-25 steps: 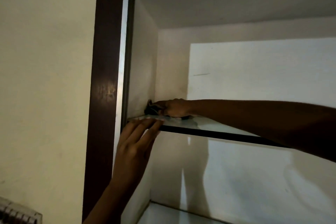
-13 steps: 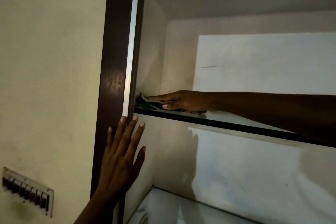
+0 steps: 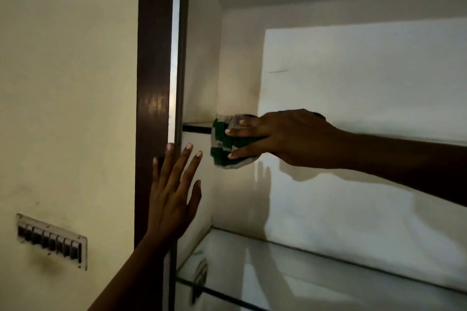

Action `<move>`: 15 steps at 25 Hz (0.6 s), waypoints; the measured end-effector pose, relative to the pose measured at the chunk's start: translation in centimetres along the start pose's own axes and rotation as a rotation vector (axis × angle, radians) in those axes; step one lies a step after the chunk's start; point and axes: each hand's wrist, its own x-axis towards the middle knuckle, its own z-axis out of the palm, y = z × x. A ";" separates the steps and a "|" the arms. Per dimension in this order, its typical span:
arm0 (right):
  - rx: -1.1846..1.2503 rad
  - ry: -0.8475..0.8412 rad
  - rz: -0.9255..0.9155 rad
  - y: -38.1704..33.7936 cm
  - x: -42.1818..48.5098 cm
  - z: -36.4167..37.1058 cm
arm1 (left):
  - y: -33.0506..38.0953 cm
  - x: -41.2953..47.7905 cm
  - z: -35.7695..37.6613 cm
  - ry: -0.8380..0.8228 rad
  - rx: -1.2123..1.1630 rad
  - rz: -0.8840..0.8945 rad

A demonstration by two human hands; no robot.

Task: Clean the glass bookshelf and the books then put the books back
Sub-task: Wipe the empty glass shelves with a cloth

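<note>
Glass shelf (image 3: 197, 129), dark-edged; right hand (image 3: 285, 139) grip clamped on green-grey cloth (image 3: 222, 145) at it; left hand (image 3: 171, 199) flat, fingers apart.

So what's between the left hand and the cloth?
Only bare white side wall shows between the left hand and the cloth, in the head view.

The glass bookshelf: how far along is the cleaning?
Done: both shelves stand cleared; no books show. In hand: the right hand grips a green cloth against the upper glass shelf, front edge; the left hand rests flat on the dark frame. Left: possibly the lower glass shelf, then cleaning and returning the books.
</note>
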 end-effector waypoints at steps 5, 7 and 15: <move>0.011 -0.054 0.170 -6.9 -5.2 3.0 | 6.1 -5.8 0.8 -0.215 -0.213 0.009; 0.074 -0.139 0.421 -9.7 -8.8 4.8 | 7.9 -8.1 2.2 -0.368 -0.305 0.029; 0.086 -0.337 1.803 -15.8 -26.2 4.3 | 21.2 -10.0 5.8 -0.645 -0.601 0.376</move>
